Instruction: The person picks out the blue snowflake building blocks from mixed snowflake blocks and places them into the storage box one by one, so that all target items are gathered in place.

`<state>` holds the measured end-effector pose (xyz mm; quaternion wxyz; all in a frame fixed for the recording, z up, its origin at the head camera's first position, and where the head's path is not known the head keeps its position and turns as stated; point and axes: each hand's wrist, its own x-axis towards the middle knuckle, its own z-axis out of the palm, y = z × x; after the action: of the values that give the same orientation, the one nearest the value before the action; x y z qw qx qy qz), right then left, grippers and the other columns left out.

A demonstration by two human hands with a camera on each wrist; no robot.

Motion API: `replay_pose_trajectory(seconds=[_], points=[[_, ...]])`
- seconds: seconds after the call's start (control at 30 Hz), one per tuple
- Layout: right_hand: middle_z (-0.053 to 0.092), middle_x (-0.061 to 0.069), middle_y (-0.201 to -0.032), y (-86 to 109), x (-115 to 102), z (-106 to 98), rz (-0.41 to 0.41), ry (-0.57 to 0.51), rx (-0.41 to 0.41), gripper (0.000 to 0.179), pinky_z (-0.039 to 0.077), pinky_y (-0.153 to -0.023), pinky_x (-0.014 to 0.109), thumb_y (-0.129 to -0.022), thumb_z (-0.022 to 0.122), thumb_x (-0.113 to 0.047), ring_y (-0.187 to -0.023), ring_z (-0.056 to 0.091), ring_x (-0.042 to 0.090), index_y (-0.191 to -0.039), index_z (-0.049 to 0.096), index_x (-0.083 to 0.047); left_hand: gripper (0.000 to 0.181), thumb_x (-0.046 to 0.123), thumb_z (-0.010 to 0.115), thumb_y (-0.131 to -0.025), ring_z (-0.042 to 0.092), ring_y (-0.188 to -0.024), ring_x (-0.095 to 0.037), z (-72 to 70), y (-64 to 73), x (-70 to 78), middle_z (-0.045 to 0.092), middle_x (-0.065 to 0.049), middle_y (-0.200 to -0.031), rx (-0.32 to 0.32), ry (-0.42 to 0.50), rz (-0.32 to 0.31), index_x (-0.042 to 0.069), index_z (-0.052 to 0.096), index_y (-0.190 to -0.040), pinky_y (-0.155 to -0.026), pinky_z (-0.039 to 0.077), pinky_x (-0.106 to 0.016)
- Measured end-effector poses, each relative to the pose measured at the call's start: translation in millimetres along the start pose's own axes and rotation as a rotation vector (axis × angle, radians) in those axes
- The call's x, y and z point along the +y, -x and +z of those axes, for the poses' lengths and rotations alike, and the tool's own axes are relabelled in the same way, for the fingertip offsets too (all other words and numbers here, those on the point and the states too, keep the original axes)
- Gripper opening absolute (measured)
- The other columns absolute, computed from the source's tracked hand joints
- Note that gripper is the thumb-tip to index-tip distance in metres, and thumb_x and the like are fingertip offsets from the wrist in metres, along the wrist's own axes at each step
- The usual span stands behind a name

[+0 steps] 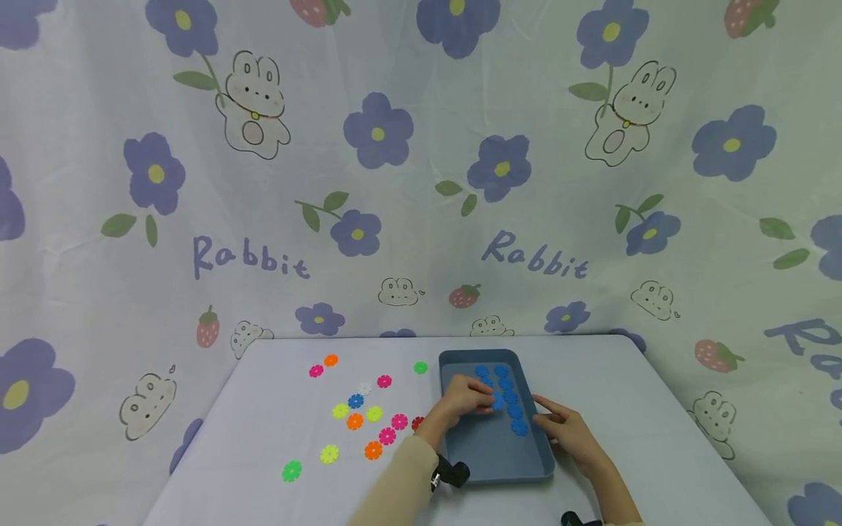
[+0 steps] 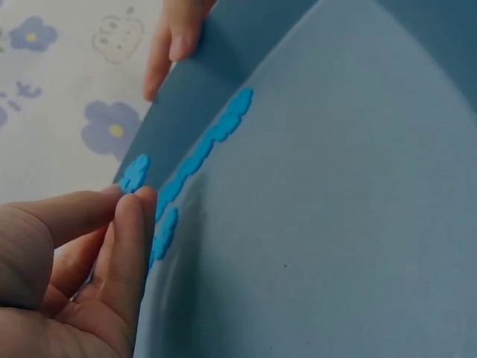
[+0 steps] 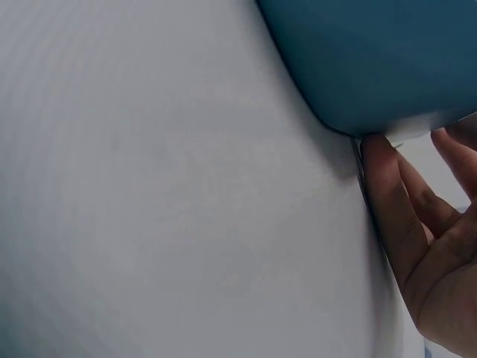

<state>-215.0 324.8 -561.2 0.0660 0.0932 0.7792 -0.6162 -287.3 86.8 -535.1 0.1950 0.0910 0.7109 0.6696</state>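
Note:
My left hand (image 1: 465, 397) is over the blue-grey tray (image 1: 487, 460), pinching a blue notched disc (image 2: 136, 173) between thumb and fingertips. Inside the tray, several like blue discs (image 1: 519, 426) lie in a long row near the right wall, with a shorter line beside it at the far end. At the tray's right side is my right hand (image 1: 571, 432), its fingertips touching the outer wall. The right wrist view shows those extended fingers (image 3: 387, 186) against the tray's side (image 3: 373, 67).
Left of the tray, notched discs in several colours are scattered on the white table (image 1: 230, 453), among them a green disc (image 1: 292, 471), an orange disc (image 1: 373, 450) and a pink disc (image 1: 384, 381). A red disc (image 1: 417, 423) lies close to my left wrist. A patterned curtain (image 1: 421, 219) hangs behind.

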Motion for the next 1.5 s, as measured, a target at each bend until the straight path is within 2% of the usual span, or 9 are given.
replay_pose_trajectory(seconds=[0.27, 0.47, 0.63, 0.77, 0.93, 1.13, 1.5], points=[[0.066, 0.016, -0.112, 1.2, -0.7, -1.1, -0.009, -0.003, -0.018, 0.056, 0.056, -0.07, 0.04, -0.093, 0.067, -0.025, -0.087, 0.065, 0.027, -0.144, 0.049, -0.011, 0.015, -0.009, 0.072, -0.081, 0.071, -0.07, -0.024, 3.3, -3.2, -2.7, 0.066, -0.01, -0.08, -0.014, -0.088, -0.01, -0.01, 0.071, -0.096, -0.065, 0.059, -0.032], [0.066, 0.014, -0.111, -0.2, -0.6, -0.2, 0.01, 0.006, 0.003, 0.055, 0.056, -0.07, 0.039, -0.091, 0.069, -0.025, -0.086, 0.064, 0.026, -0.142, 0.051, -0.014, 0.014, -0.01, 0.073, -0.08, 0.071, -0.07, -0.025, 4.0, -4.6, -2.0, 0.066, -0.009, -0.077, -0.03, -0.166, -0.029, -0.01, 0.071, -0.093, -0.063, 0.059, -0.031], [0.067, 0.012, -0.11, -0.4, -1.5, 0.0, 0.019, 0.015, 0.019, 0.053, 0.055, -0.07, 0.039, -0.091, 0.07, -0.026, -0.085, 0.064, 0.025, -0.141, 0.053, -0.015, 0.011, -0.01, 0.074, -0.079, 0.071, -0.069, -0.025, 4.3, -4.3, 0.0, 0.067, -0.01, -0.075, -0.02, -0.193, -0.035, -0.009, 0.072, -0.09, -0.063, 0.059, -0.032], [0.067, 0.014, -0.111, 0.2, -2.9, -1.0, 0.01, 0.01, 0.0, 0.055, 0.055, -0.07, 0.039, -0.091, 0.069, -0.025, -0.086, 0.064, 0.026, -0.142, 0.051, -0.014, 0.009, -0.009, 0.074, -0.079, 0.071, -0.067, -0.024, 5.2, -4.6, 1.0, 0.067, -0.011, -0.073, -0.004, -0.229, -0.045, -0.008, 0.073, -0.087, -0.061, 0.059, -0.03], [0.067, 0.014, -0.111, 1.1, -3.2, -0.7, 0.001, 0.013, -0.005, 0.056, 0.055, -0.068, 0.038, -0.092, 0.068, -0.026, -0.085, 0.064, 0.026, -0.143, 0.05, -0.013, 0.006, -0.009, 0.074, -0.078, 0.071, -0.065, -0.025, 4.7, -4.8, 1.8, 0.068, -0.01, -0.069, 0.004, -0.246, -0.037, -0.008, 0.073, -0.083, -0.059, 0.059, -0.029], [0.066, 0.014, -0.112, 4.8, 0.6, 4.7, 0.016, 0.029, 0.005, 0.053, 0.056, -0.072, 0.039, -0.093, 0.066, -0.024, -0.088, 0.064, 0.026, -0.142, 0.05, -0.012, 0.005, -0.011, 0.075, -0.075, 0.07, -0.061, -0.022, 3.0, 1.1, -2.2, 0.068, -0.008, -0.067, 0.011, -0.248, -0.03, -0.008, 0.073, -0.077, -0.057, 0.058, -0.028], [0.066, 0.014, -0.112, 3.0, -3.9, 2.8, 0.003, 0.045, 0.018, 0.052, 0.055, -0.072, 0.039, -0.093, 0.066, -0.023, -0.087, 0.064, 0.026, -0.142, 0.051, -0.013, 0.005, -0.011, 0.072, -0.08, 0.07, -0.064, -0.021, 3.2, -2.9, 4.6, 0.069, -0.009, -0.073, 0.008, -0.27, -0.098, -0.006, 0.073, -0.081, -0.061, 0.059, -0.029]])
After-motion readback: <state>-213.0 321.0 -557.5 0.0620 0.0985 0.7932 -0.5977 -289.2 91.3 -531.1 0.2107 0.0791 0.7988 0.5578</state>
